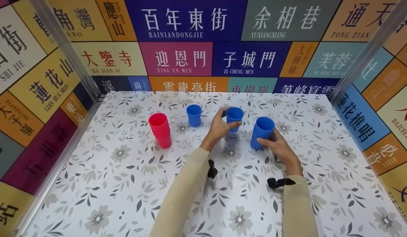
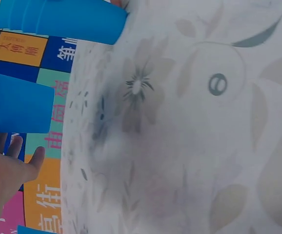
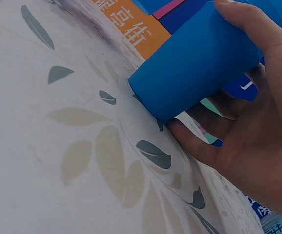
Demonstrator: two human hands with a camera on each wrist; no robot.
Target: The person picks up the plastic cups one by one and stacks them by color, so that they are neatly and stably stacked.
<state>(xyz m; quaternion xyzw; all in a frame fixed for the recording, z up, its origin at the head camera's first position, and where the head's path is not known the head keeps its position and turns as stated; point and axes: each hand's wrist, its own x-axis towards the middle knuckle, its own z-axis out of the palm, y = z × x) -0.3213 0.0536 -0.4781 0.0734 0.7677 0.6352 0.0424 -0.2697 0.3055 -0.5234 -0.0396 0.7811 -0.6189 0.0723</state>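
Observation:
My left hand (image 1: 220,126) grips a single blue cup (image 1: 234,115) upright, thumb on one side and fingers on the other. The same cup (image 2: 21,107) shows at the edge of the left wrist view. To its right, my right hand (image 1: 281,146) holds a small stack of blue cups (image 1: 261,135), thumb in front. In the right wrist view the fingers curl round the stack's lower cup (image 3: 194,63), close to the tabletop. Another blue cup (image 1: 194,117) stands alone, left of my left hand.
A stack of nested red cups (image 1: 162,135) stands on the left of the flower-patterned table (image 1: 124,191). Panels with street-name signs (image 1: 183,59) enclose the back and sides. Black straps with small devices (image 1: 212,169) sit on both wrists.

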